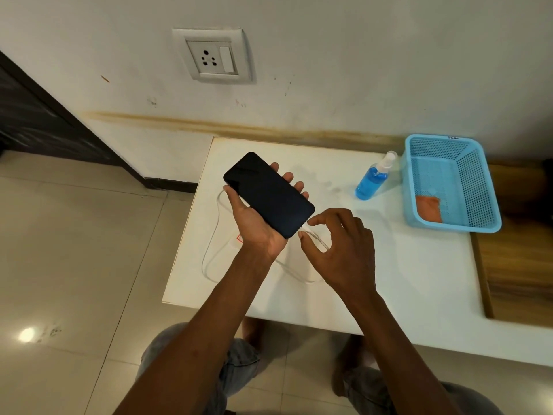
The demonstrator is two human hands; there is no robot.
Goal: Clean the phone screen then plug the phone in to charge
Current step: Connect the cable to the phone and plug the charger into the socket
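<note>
Above the white worktop [389, 280], the left hand [257, 223] cradles the dark phone [269, 194] screen-up, fingers [291, 176] curled round its far edge. The right hand [344, 244] pinches the white charging cable [315, 236] at the phone's near end. A blue spray bottle [372, 178] stands right, just beside a blue basket [481, 202] holding an orange cloth [429, 208]. A wall socket [212, 56] sits beyond.

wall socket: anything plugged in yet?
No. The wall socket shows bare pin holes with no plug in it. The white cable lies on the table; the right hand pinches its end by the phone.
</note>
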